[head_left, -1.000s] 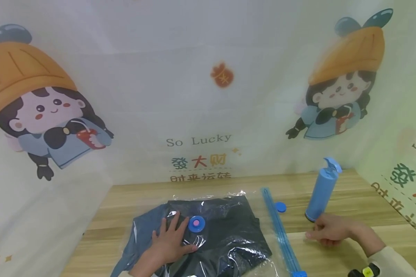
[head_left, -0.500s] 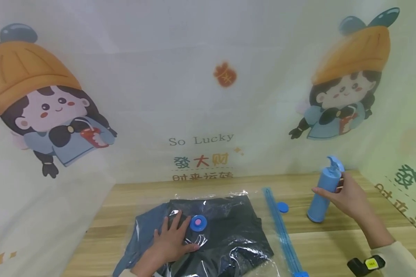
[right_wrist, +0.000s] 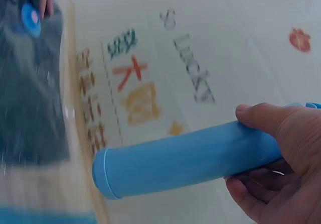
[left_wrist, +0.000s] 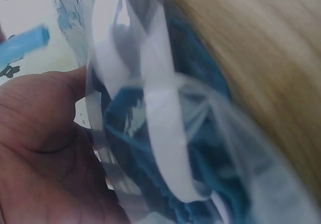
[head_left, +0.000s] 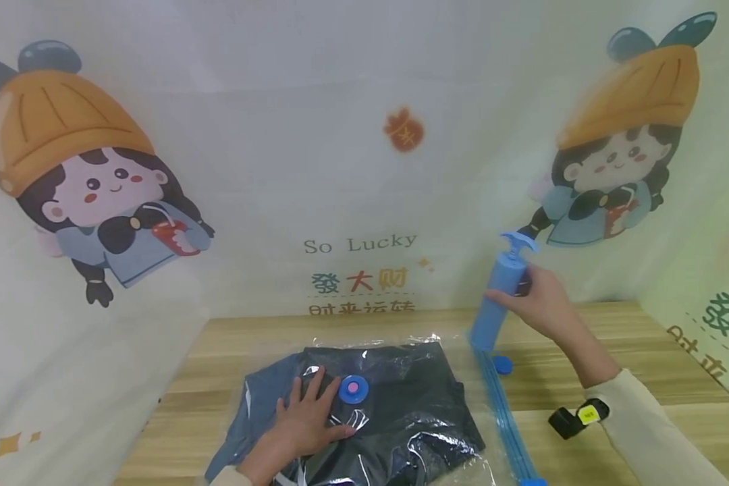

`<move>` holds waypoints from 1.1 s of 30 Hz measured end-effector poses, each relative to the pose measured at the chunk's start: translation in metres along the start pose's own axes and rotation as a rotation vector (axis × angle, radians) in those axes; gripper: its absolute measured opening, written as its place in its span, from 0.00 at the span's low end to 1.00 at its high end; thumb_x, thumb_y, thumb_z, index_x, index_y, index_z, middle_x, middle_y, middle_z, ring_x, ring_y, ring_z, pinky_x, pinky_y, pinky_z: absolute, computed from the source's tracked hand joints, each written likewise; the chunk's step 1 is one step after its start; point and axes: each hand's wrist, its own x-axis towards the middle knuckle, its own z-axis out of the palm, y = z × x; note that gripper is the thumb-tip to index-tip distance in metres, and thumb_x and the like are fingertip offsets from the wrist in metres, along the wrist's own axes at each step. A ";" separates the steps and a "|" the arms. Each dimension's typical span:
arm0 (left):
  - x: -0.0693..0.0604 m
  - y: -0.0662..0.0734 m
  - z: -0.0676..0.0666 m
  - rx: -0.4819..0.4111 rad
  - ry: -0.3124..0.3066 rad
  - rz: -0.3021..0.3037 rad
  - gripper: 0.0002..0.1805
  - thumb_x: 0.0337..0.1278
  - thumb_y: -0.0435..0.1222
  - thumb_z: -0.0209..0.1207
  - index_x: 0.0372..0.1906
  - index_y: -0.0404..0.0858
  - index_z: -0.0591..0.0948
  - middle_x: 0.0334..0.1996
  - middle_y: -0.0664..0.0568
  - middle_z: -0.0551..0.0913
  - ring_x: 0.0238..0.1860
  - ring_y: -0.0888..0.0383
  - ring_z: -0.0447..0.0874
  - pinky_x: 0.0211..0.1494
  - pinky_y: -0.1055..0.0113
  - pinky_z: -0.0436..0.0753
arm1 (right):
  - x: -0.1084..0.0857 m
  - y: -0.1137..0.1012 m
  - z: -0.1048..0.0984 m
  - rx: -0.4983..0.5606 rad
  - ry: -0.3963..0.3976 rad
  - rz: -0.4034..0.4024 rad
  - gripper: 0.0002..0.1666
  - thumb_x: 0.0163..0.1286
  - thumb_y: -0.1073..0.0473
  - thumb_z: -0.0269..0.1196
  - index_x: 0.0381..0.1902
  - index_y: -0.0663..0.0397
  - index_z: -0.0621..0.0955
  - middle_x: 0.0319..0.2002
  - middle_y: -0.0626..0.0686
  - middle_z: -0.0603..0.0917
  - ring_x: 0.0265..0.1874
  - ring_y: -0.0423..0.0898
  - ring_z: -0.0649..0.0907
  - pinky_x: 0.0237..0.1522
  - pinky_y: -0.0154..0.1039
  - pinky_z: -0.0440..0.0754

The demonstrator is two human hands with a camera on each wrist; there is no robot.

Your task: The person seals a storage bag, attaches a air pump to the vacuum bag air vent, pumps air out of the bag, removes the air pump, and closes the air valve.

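A clear plastic bag point(head_left: 401, 412) with dark clothing inside lies on the table, a round blue valve point(head_left: 354, 389) with a pink centre on its top. My left hand point(head_left: 306, 422) rests on the bag with fingers spread, just left of the valve. My right hand point(head_left: 541, 300) grips a blue hand pump point(head_left: 497, 297) round its barrel, raised and slightly tilted, its handle at the top. In the right wrist view the pump point(right_wrist: 185, 158) shows its round bottom end, and my thumb and fingers wrap the other end. The left wrist view shows my palm point(left_wrist: 45, 148) beside the bag's edge point(left_wrist: 200, 133).
A blue zip strip point(head_left: 504, 412) runs along the bag's right side, with a blue slider point(head_left: 533, 482) at its lower end. A small blue cap point(head_left: 502, 365) lies right of the strip. A patterned cloth point(head_left: 267, 169) hangs behind the wooden table point(head_left: 176, 398).
My right hand has risen from the pump's base, gripped its barrel, and carried it up and left to above the strip's far end. My left hand remains on the bag.
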 end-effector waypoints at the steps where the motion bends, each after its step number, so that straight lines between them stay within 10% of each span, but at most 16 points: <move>1: -0.001 0.000 0.000 -0.003 0.001 -0.001 0.50 0.54 0.61 0.69 0.76 0.41 0.67 0.78 0.36 0.53 0.72 0.21 0.45 0.60 0.19 0.54 | 0.006 -0.008 0.008 0.037 -0.018 -0.025 0.29 0.69 0.53 0.71 0.52 0.75 0.75 0.45 0.70 0.83 0.43 0.65 0.85 0.43 0.57 0.85; 17: 0.001 -0.004 -0.003 0.013 -0.021 -0.014 0.50 0.55 0.64 0.66 0.77 0.43 0.66 0.78 0.37 0.54 0.73 0.23 0.47 0.62 0.21 0.56 | 0.019 -0.093 0.152 0.190 -0.340 -0.219 0.43 0.63 0.54 0.76 0.71 0.58 0.70 0.59 0.55 0.81 0.55 0.53 0.82 0.54 0.51 0.82; 33: -0.002 -0.005 -0.003 -0.005 -0.023 0.006 0.49 0.57 0.63 0.66 0.77 0.41 0.67 0.79 0.37 0.52 0.73 0.23 0.45 0.62 0.21 0.55 | 0.009 -0.090 0.178 0.215 -0.421 -0.287 0.43 0.66 0.54 0.74 0.72 0.62 0.68 0.58 0.59 0.81 0.54 0.55 0.84 0.53 0.48 0.83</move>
